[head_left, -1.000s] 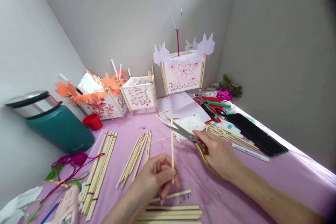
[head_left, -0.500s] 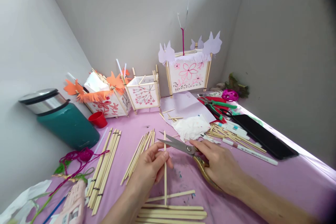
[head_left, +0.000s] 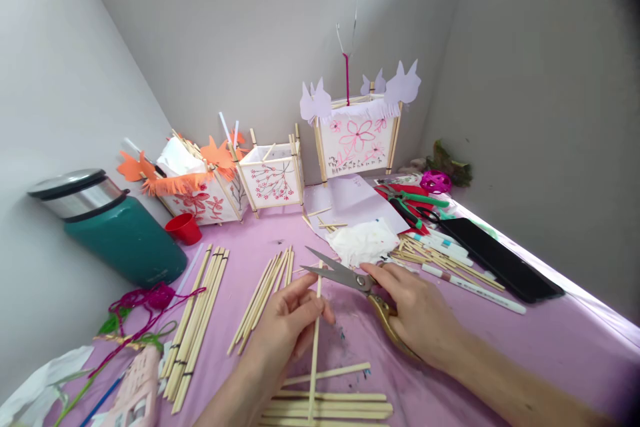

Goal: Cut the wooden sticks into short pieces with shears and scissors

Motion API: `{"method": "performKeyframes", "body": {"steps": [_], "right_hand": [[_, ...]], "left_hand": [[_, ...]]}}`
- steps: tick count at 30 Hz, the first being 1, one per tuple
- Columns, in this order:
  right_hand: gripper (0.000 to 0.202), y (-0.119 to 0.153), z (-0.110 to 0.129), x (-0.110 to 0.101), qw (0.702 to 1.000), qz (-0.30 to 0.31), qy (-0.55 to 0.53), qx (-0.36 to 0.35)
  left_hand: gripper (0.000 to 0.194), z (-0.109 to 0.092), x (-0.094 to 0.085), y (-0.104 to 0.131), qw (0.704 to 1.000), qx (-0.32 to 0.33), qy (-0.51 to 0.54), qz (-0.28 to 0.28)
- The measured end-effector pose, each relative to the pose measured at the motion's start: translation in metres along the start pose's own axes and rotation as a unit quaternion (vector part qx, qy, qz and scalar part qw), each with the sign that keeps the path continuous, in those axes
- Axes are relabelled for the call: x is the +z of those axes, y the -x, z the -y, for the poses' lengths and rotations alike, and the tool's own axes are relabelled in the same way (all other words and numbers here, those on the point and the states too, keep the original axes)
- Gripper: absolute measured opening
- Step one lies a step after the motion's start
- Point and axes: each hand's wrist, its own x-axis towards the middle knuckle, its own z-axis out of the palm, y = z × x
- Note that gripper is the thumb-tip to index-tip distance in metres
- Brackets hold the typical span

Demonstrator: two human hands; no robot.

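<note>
Between the thumb and fingers of my left hand is a thin wooden stick, held nearly upright with its lower end over more sticks. My right hand grips the brass-coloured handles of scissors. Their blades stand parted around the top end of the held stick. Below, several flat wooden sticks lie side by side, with a single stick set apart above them. To the left of my left hand lies a loose group of thin sticks.
Sticks bound with black bands lie at the left, near a teal bottle and a red cup. Paper-sided lanterns stand along the back. Crumpled tissue, pliers and a black phone lie at the right.
The held stick has slid down through the blades and tilted slightly, its lower end nearer to me. The scissor blades have opened wider. The view has shifted a little.
</note>
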Motion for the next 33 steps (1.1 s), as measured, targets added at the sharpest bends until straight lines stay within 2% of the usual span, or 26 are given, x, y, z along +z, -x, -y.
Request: {"method": "performKeyframes", "body": {"steps": [2,5,12,19,27,33], "right_hand": [[0.043,0.0006,0.0016,-0.0005,1.000,0.000,0.004,-0.001],[0.044,0.0017,0.0034,0.0002,1.000,-0.002,0.013,-0.008],[0.050,0.0026,0.0062,0.0011,0.999,-0.002,0.031,-0.013],[0.052,0.0026,0.0059,0.0044,0.999,-0.001,0.030,-0.014],[0.049,0.0034,0.0031,0.0067,0.999,-0.010,0.029,-0.018],[0.044,0.0043,0.0044,0.0051,0.999,-0.016,0.032,-0.019]], "left_hand": [[0.061,0.0000,0.0004,-0.0009,1.000,0.003,0.002,-0.010],[0.053,0.0001,0.0009,-0.0017,1.000,0.003,-0.003,0.003],[0.045,0.0014,0.0008,-0.0008,1.000,0.002,-0.013,0.017],[0.045,0.0016,0.0021,-0.0009,1.000,-0.001,-0.013,0.007],[0.031,0.0030,0.0030,-0.0007,1.000,-0.009,0.008,-0.004],[0.035,0.0031,0.0018,-0.0008,0.999,-0.012,0.024,-0.018]]}}
